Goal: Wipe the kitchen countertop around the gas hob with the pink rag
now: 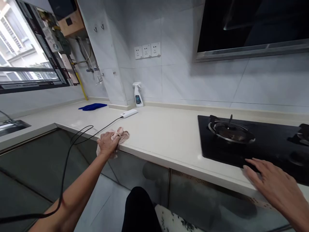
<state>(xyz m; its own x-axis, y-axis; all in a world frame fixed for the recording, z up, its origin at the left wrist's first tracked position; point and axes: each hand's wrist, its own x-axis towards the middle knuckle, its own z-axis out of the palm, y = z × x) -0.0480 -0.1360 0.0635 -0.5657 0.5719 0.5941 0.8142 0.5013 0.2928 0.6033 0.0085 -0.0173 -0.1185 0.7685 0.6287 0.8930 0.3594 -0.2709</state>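
Observation:
My left hand (107, 144) is closed on a pinkish cloth (121, 134) and presses it against the front edge of the cream countertop (164, 135). Part of the cloth hangs down over the edge below the hand. My right hand (272, 183) lies flat with fingers stretched out, resting on the front edge of the black gas hob (265, 145), and holds nothing.
A white spray bottle (138, 94) stands by the tiled wall. A white power strip (128, 113) lies on the counter with its black cable (72, 151) looping down past my left arm. A blue cloth (93, 106) lies further left; a sink (11, 126) sits at far left.

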